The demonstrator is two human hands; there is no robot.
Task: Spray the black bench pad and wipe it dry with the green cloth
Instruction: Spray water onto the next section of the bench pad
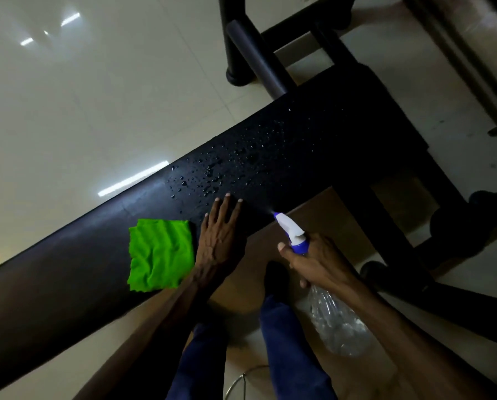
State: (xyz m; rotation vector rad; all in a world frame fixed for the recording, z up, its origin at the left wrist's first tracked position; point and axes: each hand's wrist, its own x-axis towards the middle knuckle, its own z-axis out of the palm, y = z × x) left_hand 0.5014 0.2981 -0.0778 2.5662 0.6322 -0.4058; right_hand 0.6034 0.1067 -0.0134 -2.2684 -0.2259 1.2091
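Observation:
The long black bench pad [68, 269] runs diagonally from lower left to upper right, with water droplets scattered over its middle part. A crumpled green cloth [157, 254] lies on the pad. My left hand [221, 235] rests flat on the pad just right of the cloth, fingers spread, holding nothing. My right hand [316, 261] grips a clear spray bottle [334, 321] with a white and blue trigger head; its nozzle points at the pad near my left fingertips, and a faint mist shows at the tip.
The bench's black metal frame [386, 215] and a padded roller [256, 59] stand at the upper right. Glossy pale floor tiles lie beyond the pad. My legs in blue trousers [287, 342] are below, beside a brown floor area.

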